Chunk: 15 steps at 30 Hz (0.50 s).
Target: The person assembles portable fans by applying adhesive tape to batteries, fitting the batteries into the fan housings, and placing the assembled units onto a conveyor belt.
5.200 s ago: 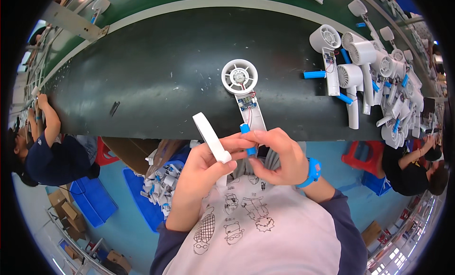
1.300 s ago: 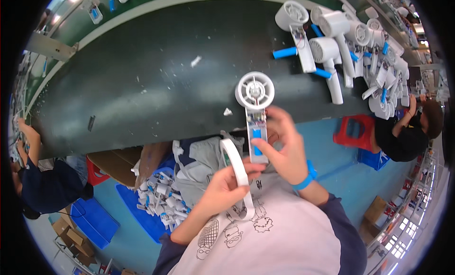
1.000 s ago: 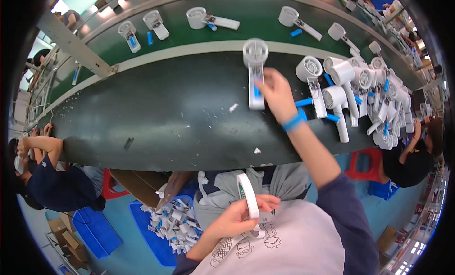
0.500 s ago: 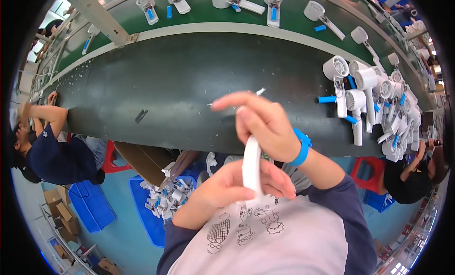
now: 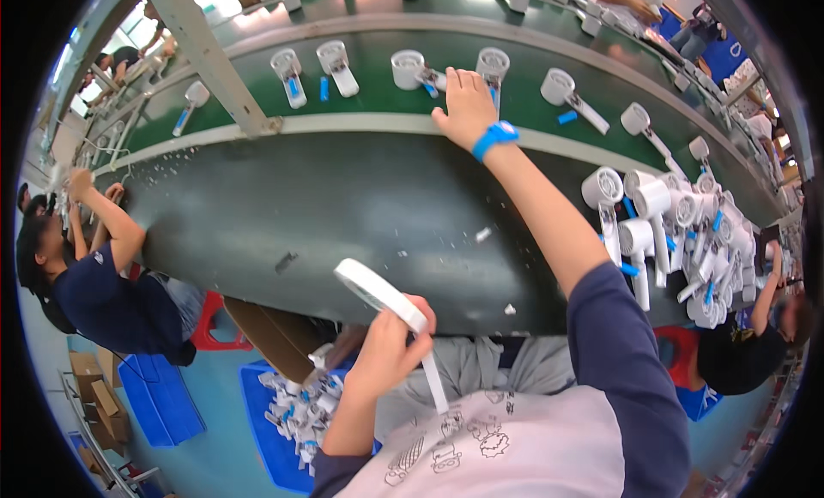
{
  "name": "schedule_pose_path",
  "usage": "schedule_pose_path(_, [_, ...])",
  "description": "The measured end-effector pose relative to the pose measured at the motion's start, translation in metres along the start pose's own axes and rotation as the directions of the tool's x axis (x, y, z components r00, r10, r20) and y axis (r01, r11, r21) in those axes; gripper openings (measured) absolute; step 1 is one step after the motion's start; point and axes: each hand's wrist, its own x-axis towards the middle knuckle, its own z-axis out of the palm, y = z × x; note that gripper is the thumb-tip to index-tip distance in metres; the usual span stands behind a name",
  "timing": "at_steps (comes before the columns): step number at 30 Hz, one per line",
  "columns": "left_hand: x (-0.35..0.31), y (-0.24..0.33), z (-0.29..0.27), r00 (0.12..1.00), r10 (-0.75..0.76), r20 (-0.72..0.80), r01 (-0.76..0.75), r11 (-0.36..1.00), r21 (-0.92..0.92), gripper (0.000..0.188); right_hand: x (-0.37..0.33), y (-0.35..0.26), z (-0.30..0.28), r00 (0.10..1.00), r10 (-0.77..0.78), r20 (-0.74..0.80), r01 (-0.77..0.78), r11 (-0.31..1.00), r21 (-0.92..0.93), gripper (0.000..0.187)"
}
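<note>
Tape roll [image 5: 389, 295] slants lengthwise up-left, left hand [image 5: 388, 352] gripping it; right hand [image 5: 468, 110] outspread.

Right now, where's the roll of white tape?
In the head view, the white tape roll sits just left of centre, in the person's left hand, over the near edge of the dark table.

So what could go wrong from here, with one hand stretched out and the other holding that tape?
The right hand is among the white fans on the green belt, so it might knock one askew.

A loose strip trails from the tape roll in the left hand toward the shirt; it could stick there.

The crowded pile of fans might slide if bumped.
</note>
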Motion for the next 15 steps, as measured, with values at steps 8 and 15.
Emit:
schedule_pose_path(8, [0.021,-0.058,-0.010,0.909,0.086,-0.409,0.014,0.972,0.236,0.017,0.106,-0.037,0.125,0.732,0.463,0.500,-0.650,0.694,0.310,0.053])
schedule_pose_path(15, [0.019,-0.055,-0.017,0.897,0.091,-0.433,0.013,0.973,0.231,0.018,0.150,-0.136,0.136,0.800,0.264,0.538,-0.497,0.794,0.349,0.093])
